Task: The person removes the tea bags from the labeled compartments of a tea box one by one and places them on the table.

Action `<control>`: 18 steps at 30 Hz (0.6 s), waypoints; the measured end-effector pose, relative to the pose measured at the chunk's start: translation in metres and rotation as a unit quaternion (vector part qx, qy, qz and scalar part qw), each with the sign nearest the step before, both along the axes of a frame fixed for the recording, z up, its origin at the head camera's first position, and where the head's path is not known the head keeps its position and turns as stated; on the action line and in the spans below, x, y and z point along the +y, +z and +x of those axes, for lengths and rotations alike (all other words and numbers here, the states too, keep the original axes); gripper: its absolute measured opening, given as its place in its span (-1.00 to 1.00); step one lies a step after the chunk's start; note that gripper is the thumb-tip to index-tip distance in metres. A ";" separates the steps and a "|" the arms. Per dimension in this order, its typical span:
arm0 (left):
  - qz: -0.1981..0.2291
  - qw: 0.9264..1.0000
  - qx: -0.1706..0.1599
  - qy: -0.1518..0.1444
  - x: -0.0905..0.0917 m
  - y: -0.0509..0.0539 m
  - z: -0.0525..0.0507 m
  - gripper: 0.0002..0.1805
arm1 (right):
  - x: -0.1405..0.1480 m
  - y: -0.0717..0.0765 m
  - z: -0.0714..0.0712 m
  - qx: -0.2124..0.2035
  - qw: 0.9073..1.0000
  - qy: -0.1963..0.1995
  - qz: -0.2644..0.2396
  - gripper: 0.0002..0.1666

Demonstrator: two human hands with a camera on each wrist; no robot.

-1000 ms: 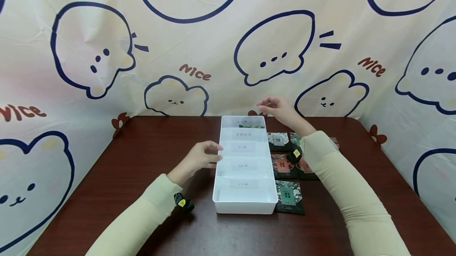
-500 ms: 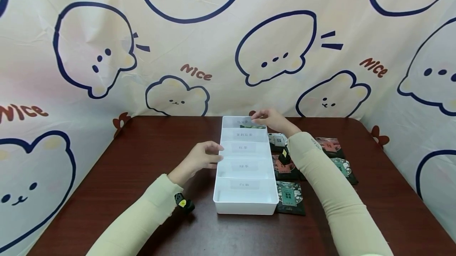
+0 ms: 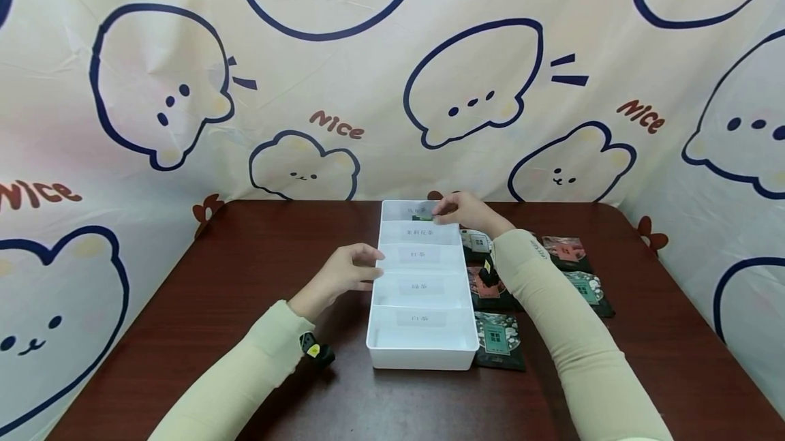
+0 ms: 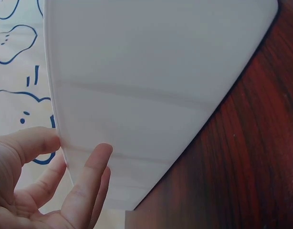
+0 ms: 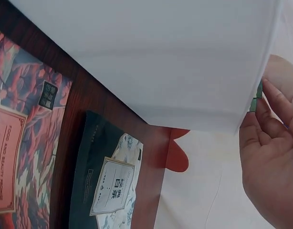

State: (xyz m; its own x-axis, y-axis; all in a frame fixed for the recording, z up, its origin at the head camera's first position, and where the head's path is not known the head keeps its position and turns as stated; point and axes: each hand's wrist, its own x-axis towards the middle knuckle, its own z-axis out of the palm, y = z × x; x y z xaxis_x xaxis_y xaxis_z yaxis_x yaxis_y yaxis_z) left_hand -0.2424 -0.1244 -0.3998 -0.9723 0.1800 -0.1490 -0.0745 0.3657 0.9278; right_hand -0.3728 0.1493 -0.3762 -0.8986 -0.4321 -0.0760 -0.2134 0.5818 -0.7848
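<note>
A long white box point(image 3: 423, 328) with several labelled compartments stands mid-table. A green-edged packet point(image 3: 420, 218) lies in its farthest compartment. My right hand point(image 3: 469, 213) reaches over the far right rim and pinches that packet; in the right wrist view, green slivers point(image 5: 253, 105) of it show between the curled fingers, the rest hidden. On the left side, my left hand point(image 3: 346, 267) touches the box near its middle. The left wrist view shows its loosely extended fingers point(image 4: 91, 171) beside the outer wall and rim.
Tea packets lie right of the box: one white-labelled point(image 3: 476, 240), two red-labelled point(image 3: 484, 294) and two green-labelled point(image 3: 498, 339). The right forearm passes above some of them. A printed cloth point(image 3: 380, 86) hangs behind the brown table point(image 3: 276, 243).
My right hand has come down and left from above the far right corner to the packet in the farthest compartment. My left hand stays at the box's side.
</note>
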 end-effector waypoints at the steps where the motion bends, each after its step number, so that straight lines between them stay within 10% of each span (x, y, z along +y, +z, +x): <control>1: -0.001 1.000 0.003 0.000 0.000 0.000 0.000 -0.67 | 0.000 0.000 0.000 0.002 1.000 0.000 0.002 -0.79; 18: -0.003 1.000 0.003 -0.004 0.001 0.001 0.000 -0.66 | 0.002 -0.004 -0.004 0.032 0.999 0.017 -0.007 -0.89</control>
State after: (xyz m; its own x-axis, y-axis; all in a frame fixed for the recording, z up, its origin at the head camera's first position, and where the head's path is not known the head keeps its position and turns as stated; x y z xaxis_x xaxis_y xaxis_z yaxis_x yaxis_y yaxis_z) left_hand -0.2420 -0.1238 -0.3991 -0.9715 0.1877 -0.1448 -0.0660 0.3724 0.9257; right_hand -0.3767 0.1511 -0.3800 -0.8860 -0.4635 -0.0138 -0.2825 0.5630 -0.7767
